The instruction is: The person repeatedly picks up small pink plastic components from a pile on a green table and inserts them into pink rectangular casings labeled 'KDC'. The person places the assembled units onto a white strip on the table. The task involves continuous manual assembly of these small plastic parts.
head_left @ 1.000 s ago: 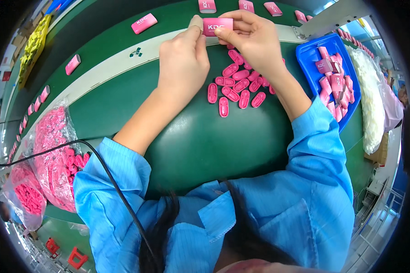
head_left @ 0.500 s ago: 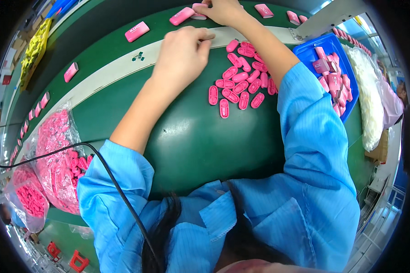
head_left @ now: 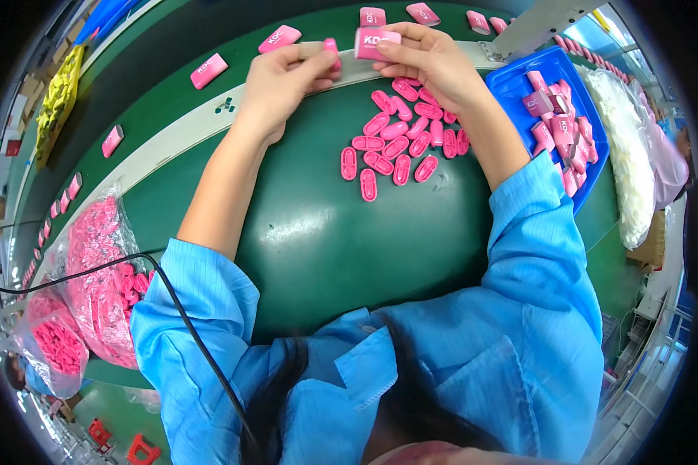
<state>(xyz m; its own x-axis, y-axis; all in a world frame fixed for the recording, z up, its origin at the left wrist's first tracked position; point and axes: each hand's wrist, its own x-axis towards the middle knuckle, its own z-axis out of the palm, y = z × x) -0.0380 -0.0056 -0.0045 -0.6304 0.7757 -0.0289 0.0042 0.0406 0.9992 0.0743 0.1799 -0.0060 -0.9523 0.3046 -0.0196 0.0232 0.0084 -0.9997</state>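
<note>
My right hand [head_left: 440, 68] grips a flat pink case [head_left: 371, 46] with white lettering, its thumb on the front face. Just left of it, my left hand [head_left: 275, 89] pinches a small pink oval cap [head_left: 332, 49] between thumb and fingers. A small gap separates cap and case. Both hands are over the pale rail [head_left: 163, 147] between belt and worktop. Below my right hand, several loose pink oval caps [head_left: 394, 130] lie scattered on the green worktop [head_left: 318, 248], some with their hollow side up.
More pink cases [head_left: 209, 71] lie spaced along the green belt beyond the rail. A blue tray [head_left: 591, 194] heaped with pink cases stands at right, beside a bag of white pieces [head_left: 620, 163]. Plastic bags of pink caps [head_left: 97, 263] sit at left. A black cable [head_left: 198, 314] crosses my left arm.
My right hand has picked a pink case off the belt and drawn it nearer. My left hand has shifted slightly left and up, and the cap in its fingers now shows.
</note>
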